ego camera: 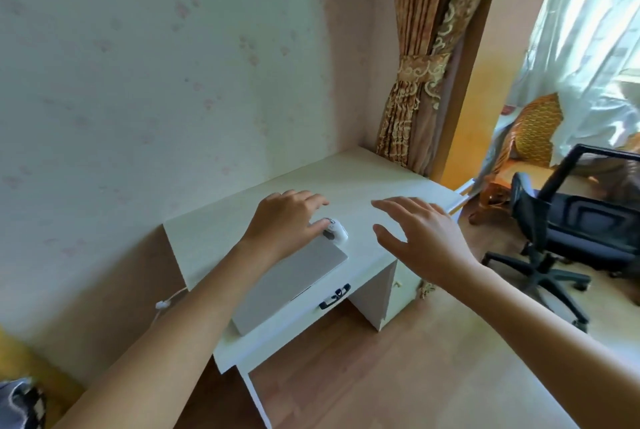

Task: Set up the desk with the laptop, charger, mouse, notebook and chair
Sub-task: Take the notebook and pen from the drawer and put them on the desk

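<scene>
A closed silver laptop [294,286] lies on the white desk [363,175], near its front edge. At the laptop's far corner sits a small white mouse [337,232]. My left hand [280,220] rests beside the mouse, thumb touching its left side and fingers stretched past it onto the desk. To the right of the mouse, my right hand [426,238] hovers over the desktop with fingers spread, holding nothing. A black office chair [571,220] stands on the floor to the right, away from the desk. No notebook is in view.
A white cable with a plug [165,303] hangs by the wall left of the desk. The desk drawer has a black handle [334,296]. A tied brown curtain [422,64] hangs behind the desk's far corner, and an orange wicker seat [533,130] stands beyond.
</scene>
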